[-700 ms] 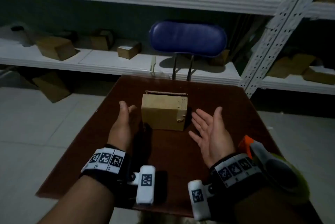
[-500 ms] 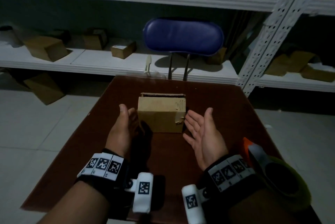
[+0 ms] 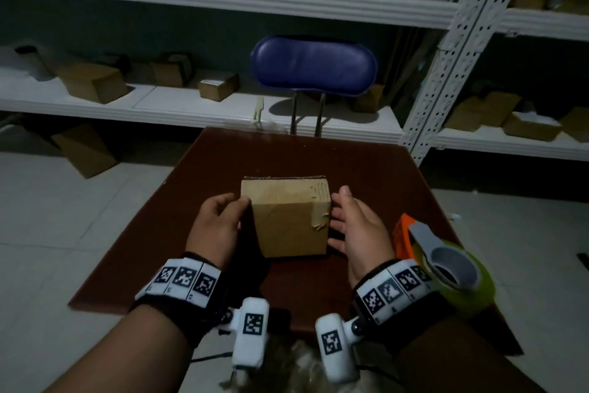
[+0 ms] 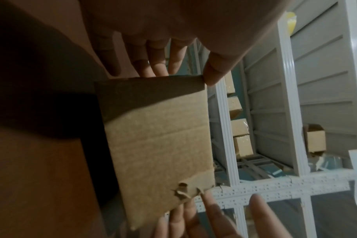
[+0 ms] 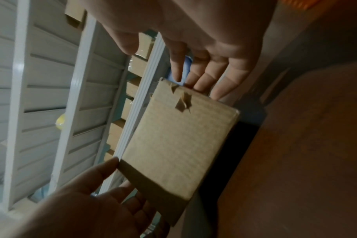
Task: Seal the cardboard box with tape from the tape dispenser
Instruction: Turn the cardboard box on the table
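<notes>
A small brown box (image 3: 287, 217) sits mid-counter (image 3: 165, 233). The left grip (image 3: 216, 227) is at the box's 9 o'clock, fingers loosely extended and thumb tip touching the top corner. The right grip (image 3: 357, 233) is at 3 o'clock, with straight, spread fingers at the box's wall. A printed mark (image 3: 318, 193) by the top right corner is too blurred to read. The dispenser (image 3: 443, 260) – orange, grey, green roll – lies at 4 o'clock. The wristbands (image 3: 183, 279) carry black-and-white square codes.

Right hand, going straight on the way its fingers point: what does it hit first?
The cardboard box: the right hand aims its fingers at the box's right side, close by. Whether they already touch is unclear.
</notes>
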Tool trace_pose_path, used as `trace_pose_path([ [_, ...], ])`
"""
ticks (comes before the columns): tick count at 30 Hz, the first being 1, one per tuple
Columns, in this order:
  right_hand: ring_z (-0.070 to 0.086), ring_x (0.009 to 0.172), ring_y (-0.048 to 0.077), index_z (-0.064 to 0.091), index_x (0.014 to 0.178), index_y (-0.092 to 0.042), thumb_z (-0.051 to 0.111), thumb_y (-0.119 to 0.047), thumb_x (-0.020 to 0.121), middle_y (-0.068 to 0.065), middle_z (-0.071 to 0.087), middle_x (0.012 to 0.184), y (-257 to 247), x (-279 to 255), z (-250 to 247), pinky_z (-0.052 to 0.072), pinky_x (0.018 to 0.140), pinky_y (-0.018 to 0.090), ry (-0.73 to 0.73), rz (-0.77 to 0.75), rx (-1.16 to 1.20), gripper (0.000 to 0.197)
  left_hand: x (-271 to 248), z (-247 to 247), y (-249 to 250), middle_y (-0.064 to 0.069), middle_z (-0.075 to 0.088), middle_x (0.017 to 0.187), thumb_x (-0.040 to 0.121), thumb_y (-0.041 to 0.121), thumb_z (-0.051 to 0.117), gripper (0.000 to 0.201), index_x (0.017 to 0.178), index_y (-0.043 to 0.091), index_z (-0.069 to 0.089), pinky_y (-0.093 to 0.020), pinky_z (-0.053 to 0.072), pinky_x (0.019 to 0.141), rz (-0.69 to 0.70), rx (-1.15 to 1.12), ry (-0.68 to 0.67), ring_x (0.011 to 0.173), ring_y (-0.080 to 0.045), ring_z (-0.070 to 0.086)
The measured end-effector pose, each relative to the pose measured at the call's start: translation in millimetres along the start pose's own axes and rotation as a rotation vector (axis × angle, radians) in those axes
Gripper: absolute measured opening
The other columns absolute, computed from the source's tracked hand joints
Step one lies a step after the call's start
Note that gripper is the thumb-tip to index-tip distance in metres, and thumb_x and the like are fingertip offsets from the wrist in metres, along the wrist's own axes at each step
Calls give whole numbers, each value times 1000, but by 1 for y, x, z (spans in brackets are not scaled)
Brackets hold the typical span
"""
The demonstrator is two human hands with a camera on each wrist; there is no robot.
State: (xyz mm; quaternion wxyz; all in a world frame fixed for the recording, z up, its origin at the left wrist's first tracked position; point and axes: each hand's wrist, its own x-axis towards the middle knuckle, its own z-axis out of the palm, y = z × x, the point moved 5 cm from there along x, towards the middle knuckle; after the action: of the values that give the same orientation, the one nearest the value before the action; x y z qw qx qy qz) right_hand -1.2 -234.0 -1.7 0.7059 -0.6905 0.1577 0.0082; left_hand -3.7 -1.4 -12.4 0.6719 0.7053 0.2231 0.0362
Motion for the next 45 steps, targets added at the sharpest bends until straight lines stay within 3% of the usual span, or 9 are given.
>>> trace_pose_path([
  [3, 71, 86, 10, 70, 103, -31, 50, -55, 100, -9, 76, 89, -3, -21, -9, 59, 79, 36, 11, -81, -91, 31, -25, -3, 0, -4, 61, 120, 91, 36, 62, 39, 127, 22, 58, -39, 51, 87, -2, 7, -21, 103, -24, 61],
  [8, 64, 105, 18, 46, 147, -29, 55, -61, 95, -4, 66, 117, 12, -44, -26, 54, 99, 50, -85, -68, -306, 62, -50, -12, -8, -6, 59, 124, 88, 30, 62, 44, 131, 33, 54, -45, 51, 92, 3, 94, -92, 101, -23, 59],
  [11, 69, 93, 25, 39, 151, -34, 58, -48, 98, 4, 72, 101, 11, -50, -27, 58, 88, 53, -134, -103, -350, 58, -58, -15, -7, -6, 56, 122, 89, 28, 62, 48, 134, 41, 50, -40, 50, 80, 41, 169, -138, 99, -24, 58],
  [14, 67, 81, 41, 33, 152, -43, 58, -40, 100, 14, 65, 80, 10, -50, -26, 55, 69, 54, -131, -160, -401, 58, -57, -14, -4, -7, 55, 124, 86, 29, 63, 50, 128, 53, 49, -49, 51, 90, 73, 173, -182, 103, -28, 58],
  [19, 47, 50, 10, 46, 146, -42, 54, -35, 103, -2, 51, 66, 3, -42, -25, 35, 44, 22, -135, -287, -512, 45, -49, -9, 2, 2, 60, 131, 84, 24, 59, 57, 126, 61, 49, -48, 44, 103, 182, 162, -319, 121, -23, 55],
  [22, 64, 73, 11, 54, 142, -38, 53, -37, 103, 2, 66, 91, -1, -38, -21, 50, 56, 23, -142, -307, -581, 39, -40, -7, 2, 17, 60, 128, 90, 11, 55, 52, 120, 53, 61, -41, 45, 101, 206, 159, -378, 120, -11, 54],
  [26, 64, 105, 14, 56, 141, -40, 52, -41, 103, 0, 66, 122, 2, -33, -18, 54, 88, 35, -166, -309, -604, 38, -33, -9, 0, 17, 56, 131, 76, 31, 58, 41, 111, 51, 68, -47, 40, 107, 142, 162, -353, 117, -7, 49],
  [37, 62, 90, -7, 63, 135, -37, 49, -36, 105, -29, 60, 105, 1, -27, -21, 56, 77, 23, -169, -342, -543, 32, -21, -3, -8, 15, 61, 125, 93, 29, 65, 20, 107, 44, 68, -25, 41, 85, 217, 124, -272, 111, -4, 55],
  [45, 67, 84, -5, 66, 131, -34, 57, -31, 103, -16, 70, 95, 2, -26, -28, 50, 67, 11, -168, -328, -492, 30, -23, -1, -7, 12, 61, 128, 90, 32, 68, 21, 108, 44, 68, -28, 42, 90, 248, 165, -258, 114, -2, 55],
])
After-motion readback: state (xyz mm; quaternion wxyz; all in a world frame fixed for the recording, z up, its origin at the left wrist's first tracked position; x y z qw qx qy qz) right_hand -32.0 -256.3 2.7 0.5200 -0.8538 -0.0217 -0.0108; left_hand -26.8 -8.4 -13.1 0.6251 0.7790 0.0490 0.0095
